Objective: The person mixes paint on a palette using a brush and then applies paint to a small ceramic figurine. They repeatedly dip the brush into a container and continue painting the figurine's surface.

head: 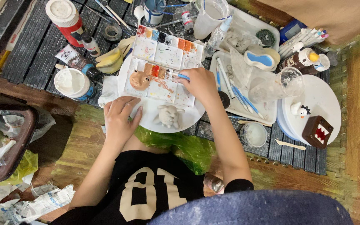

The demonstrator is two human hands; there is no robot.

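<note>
The little clay figure [168,115] sits bare and unpainted on the round white plate [190,121], while the right hand [198,82] pinches a blue brush [183,76] at the paint tray [163,62] and the left hand [119,116] lies flat and open on the plate's edge.

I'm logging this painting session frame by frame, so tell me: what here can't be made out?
Head view only:
- Brush tip: the right hand covers all but a blue stub of the brush over the paint palette.
- White clay figure on the round plate: too small to identify its shape.
- Under the left hand: the plate edge is hidden.
- Trash bin: cut off by the left edge.
</note>
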